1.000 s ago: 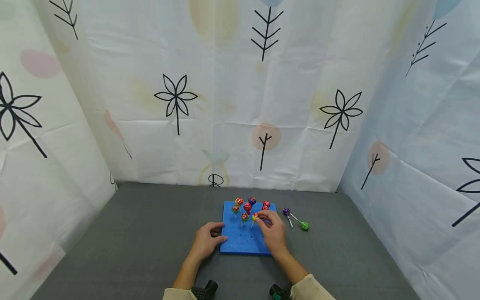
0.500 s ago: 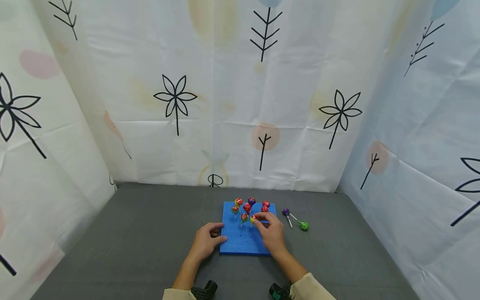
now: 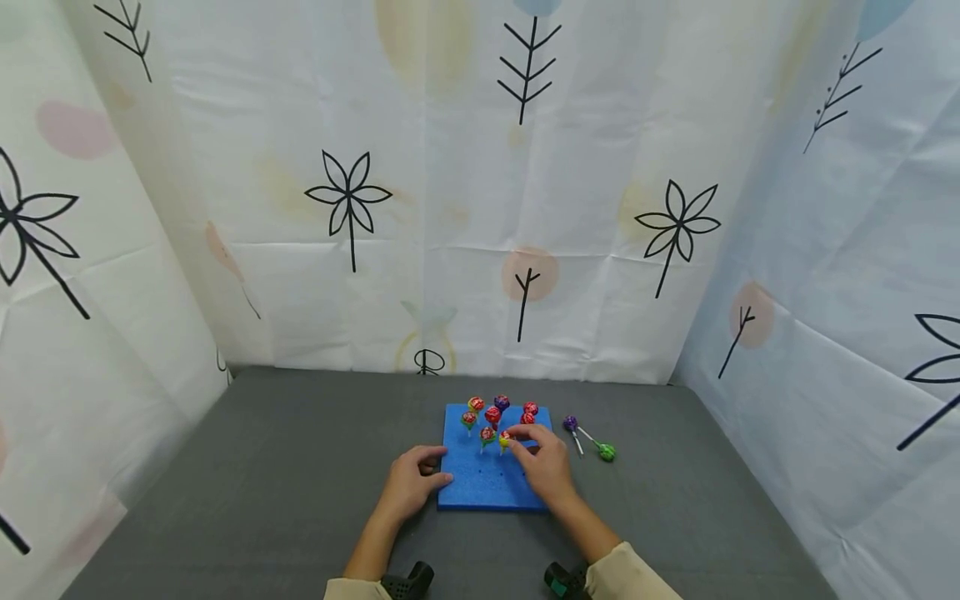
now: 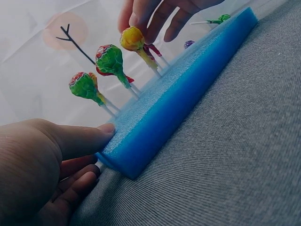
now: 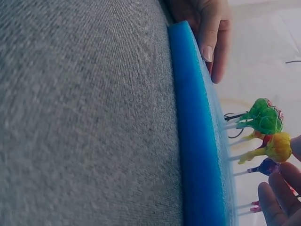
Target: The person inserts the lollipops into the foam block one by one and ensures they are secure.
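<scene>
R hand [image 3: 546, 463] fingers pinch yellow lollipop [image 4: 132, 38], stick seated in blue foam board [image 3: 491, 479]. L hand [image 3: 411, 482] thumb presses board's edge w/ other fingers loosely curled, prob. to steady it on table [image 3: 300, 467].

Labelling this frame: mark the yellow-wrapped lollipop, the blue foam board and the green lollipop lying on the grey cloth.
yellow-wrapped lollipop [image 4: 131, 38], left wrist view, on its wrapped head.
blue foam board [image 3: 480, 492], head view, on its bare near part.
green lollipop lying on the grey cloth [image 3: 607, 452], head view, on its head.

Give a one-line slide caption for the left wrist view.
Left hand steadies the blue foam board while right-hand fingers touch the yellow lollipop.
</scene>
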{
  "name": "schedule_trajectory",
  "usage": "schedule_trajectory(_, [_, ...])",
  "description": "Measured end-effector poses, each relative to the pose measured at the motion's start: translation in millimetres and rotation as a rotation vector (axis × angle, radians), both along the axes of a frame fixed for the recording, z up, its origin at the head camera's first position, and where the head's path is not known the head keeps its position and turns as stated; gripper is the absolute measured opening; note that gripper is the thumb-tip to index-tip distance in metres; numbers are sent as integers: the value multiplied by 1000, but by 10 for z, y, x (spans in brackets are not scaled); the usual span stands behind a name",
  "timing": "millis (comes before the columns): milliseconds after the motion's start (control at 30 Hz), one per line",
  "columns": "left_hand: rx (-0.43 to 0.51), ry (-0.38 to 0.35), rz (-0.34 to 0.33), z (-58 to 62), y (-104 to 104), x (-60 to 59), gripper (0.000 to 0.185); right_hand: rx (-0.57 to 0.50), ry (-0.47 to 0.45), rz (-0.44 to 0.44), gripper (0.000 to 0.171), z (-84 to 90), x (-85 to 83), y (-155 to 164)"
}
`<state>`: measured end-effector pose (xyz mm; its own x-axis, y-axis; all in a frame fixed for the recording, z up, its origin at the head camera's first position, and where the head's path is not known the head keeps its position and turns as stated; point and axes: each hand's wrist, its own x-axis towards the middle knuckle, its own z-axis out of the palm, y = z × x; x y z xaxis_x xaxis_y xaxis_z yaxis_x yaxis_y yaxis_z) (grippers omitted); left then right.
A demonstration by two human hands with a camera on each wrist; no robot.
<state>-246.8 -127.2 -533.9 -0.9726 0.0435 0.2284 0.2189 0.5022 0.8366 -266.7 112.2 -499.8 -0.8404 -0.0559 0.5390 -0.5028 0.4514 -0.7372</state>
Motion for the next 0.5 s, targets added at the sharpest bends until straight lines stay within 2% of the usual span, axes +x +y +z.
schedule_trajectory(200, [-4, -11, -1, 2, -6, 1, 39, 20, 0, 9, 14, 36, 30, 37])
schedule_trajectory(500, [-1, -9, -2, -3, -6, 9, 40, -24, -47, 1, 11, 79, 92, 115])
